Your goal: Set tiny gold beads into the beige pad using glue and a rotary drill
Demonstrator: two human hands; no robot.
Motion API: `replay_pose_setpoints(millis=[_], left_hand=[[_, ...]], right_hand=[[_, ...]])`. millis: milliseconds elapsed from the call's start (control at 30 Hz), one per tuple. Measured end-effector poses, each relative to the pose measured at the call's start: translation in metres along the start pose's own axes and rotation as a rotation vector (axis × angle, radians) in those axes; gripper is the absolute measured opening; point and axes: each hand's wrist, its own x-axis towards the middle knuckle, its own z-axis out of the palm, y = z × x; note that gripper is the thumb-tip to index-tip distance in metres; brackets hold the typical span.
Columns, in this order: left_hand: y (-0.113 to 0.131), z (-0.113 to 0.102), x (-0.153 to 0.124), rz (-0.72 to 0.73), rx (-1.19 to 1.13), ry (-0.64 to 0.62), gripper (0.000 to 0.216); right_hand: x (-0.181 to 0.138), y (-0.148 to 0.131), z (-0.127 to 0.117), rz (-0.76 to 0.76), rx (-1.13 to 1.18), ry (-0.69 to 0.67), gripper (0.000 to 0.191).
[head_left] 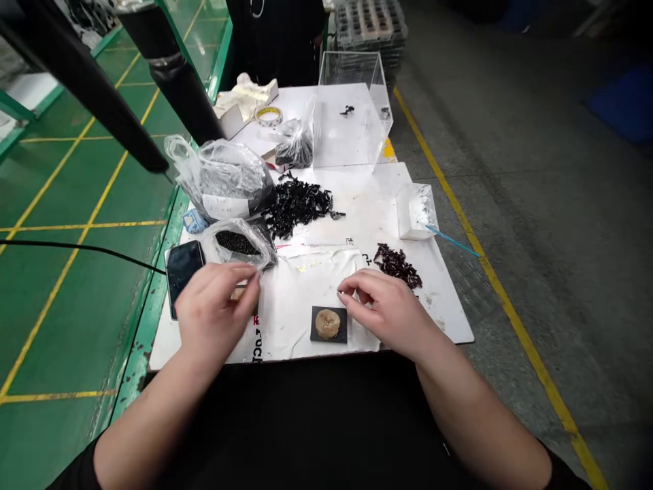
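Observation:
My left hand is closed in a pinch beside an open plastic bag of small black pieces. What its fingertips hold, if anything, is too small to name. My right hand pinches a tiny dark piece that I cannot identify. Just below those fingertips lies a black square block with a round tan lump on top. Behind my right hand is a pile of dark reddish-brown small parts. A tan object is partly hidden behind my left fingers.
A heap of black parts lies mid-table by a tied plastic bag. At the back stands a clear box. A white container with a blue stick is at the right edge, a phone at left. Another person stands opposite.

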Motion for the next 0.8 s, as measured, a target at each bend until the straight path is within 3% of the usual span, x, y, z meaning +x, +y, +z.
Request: replay_pose_setpoints(millis=[167,300,433,633,800], left_hand=[[0.035,0.015,-0.031,-0.003,-0.307,-0.183,0.019],[0.046,0.029,-0.052,-0.004,-0.427,-0.208,0.025],[0.047,0.034,-0.059,0.02,-0.433,-0.232,0.03],[0.048,0.035,-0.059,0.019,-0.375,-0.273,0.027],[0.049,0.036,-0.06,0.048,-0.362,-0.305,0.028]], right_hand=[[-0.002,0.0,0.018,-0.139,0.025,-0.08,0.009],[-0.006,0.008,0.022,-0.299,-0.018,-0.115,0.014],[-0.012,0.015,0.02,-0.367,-0.004,-0.164,0.018],[-0.022,0.015,0.018,-0.325,0.021,-0.157,0.024],[-0.026,0.008,0.021,-0.125,-0.113,-0.108,0.014]])
